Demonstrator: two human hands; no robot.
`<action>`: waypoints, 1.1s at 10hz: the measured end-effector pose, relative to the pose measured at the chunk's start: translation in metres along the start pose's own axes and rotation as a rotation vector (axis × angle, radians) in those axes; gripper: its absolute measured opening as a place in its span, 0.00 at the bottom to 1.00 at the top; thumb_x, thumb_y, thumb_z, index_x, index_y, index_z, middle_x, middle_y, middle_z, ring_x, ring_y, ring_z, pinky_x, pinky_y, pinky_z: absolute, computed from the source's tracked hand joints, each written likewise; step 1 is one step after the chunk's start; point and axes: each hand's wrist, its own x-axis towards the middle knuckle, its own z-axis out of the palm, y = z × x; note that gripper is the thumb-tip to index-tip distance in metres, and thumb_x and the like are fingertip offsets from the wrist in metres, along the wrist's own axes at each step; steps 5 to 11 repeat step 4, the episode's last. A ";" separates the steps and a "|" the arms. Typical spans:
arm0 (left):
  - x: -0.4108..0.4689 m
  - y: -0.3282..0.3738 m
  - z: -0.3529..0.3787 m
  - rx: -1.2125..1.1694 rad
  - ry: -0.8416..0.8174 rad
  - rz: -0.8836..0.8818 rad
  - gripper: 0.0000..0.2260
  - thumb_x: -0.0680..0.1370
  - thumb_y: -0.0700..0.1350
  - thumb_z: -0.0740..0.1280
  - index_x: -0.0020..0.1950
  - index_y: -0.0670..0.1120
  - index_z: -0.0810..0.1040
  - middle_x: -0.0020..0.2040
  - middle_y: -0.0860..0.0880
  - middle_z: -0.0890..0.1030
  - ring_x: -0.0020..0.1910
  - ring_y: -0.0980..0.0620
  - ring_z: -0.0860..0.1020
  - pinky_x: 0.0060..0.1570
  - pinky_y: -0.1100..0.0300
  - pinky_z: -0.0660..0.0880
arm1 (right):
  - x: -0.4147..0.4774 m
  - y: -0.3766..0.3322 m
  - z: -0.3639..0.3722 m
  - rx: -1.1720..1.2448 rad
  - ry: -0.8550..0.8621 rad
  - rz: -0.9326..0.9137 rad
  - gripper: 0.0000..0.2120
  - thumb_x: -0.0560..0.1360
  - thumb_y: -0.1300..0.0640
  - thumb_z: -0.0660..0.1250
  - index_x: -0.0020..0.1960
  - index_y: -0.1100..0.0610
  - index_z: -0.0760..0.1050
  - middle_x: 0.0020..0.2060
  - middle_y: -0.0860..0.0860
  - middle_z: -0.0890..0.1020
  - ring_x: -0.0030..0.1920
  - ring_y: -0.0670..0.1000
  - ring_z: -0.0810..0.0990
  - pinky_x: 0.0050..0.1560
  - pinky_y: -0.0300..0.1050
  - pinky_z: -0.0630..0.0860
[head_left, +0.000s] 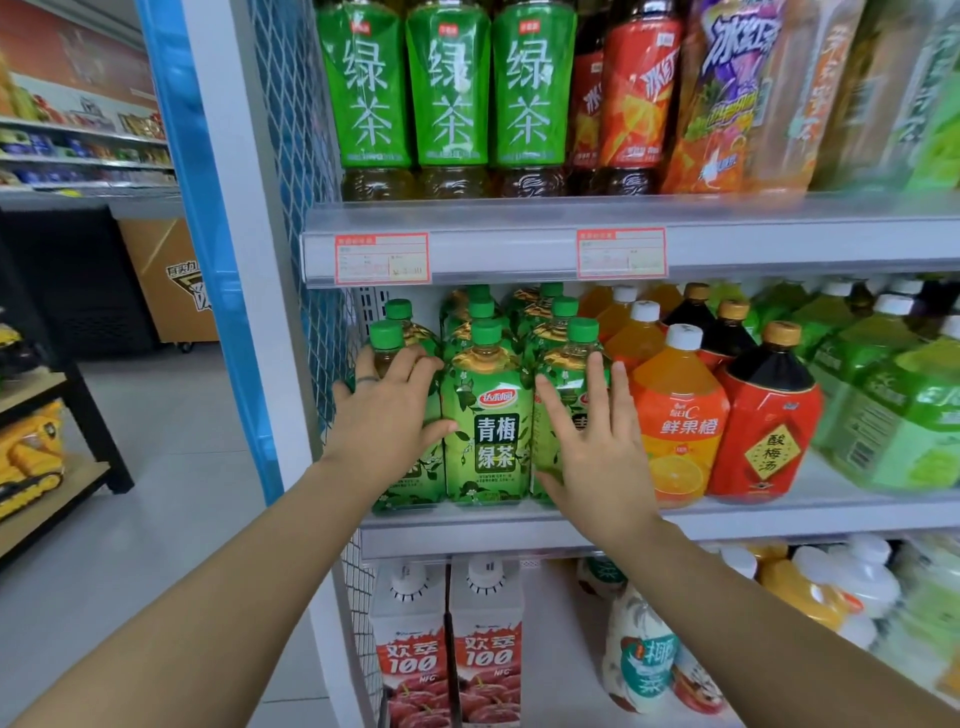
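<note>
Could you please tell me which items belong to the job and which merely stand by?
Job: left hand on left green plastic tea bottle; right hand on right green plastic tea bottle.
Standing by: orange plastic juice bottle; red-labelled dark drink bottle; white juice cartons.

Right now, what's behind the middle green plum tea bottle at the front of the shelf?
Behind the middle green plum tea bottle, at least two more green-capped bottles stand in a row; only caps and shoulders show, labels covered.
</note>
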 end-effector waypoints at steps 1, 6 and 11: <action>-0.006 -0.004 0.007 0.016 0.022 0.042 0.35 0.75 0.61 0.63 0.76 0.52 0.52 0.76 0.51 0.53 0.74 0.33 0.47 0.66 0.28 0.54 | -0.005 0.004 -0.001 -0.047 -0.035 -0.046 0.51 0.59 0.43 0.78 0.75 0.51 0.56 0.73 0.68 0.56 0.72 0.71 0.54 0.66 0.66 0.60; -0.076 0.048 0.071 -0.105 0.256 0.136 0.27 0.71 0.53 0.68 0.69 0.51 0.66 0.72 0.45 0.62 0.73 0.42 0.54 0.65 0.29 0.44 | -0.068 0.009 0.015 0.269 0.081 -0.072 0.28 0.68 0.56 0.71 0.66 0.54 0.69 0.70 0.59 0.66 0.70 0.59 0.61 0.69 0.60 0.62; -0.076 0.048 0.071 -0.105 0.256 0.136 0.27 0.71 0.53 0.68 0.69 0.51 0.66 0.72 0.45 0.62 0.73 0.42 0.54 0.65 0.29 0.44 | -0.068 0.009 0.015 0.269 0.081 -0.072 0.28 0.68 0.56 0.71 0.66 0.54 0.69 0.70 0.59 0.66 0.70 0.59 0.61 0.69 0.60 0.62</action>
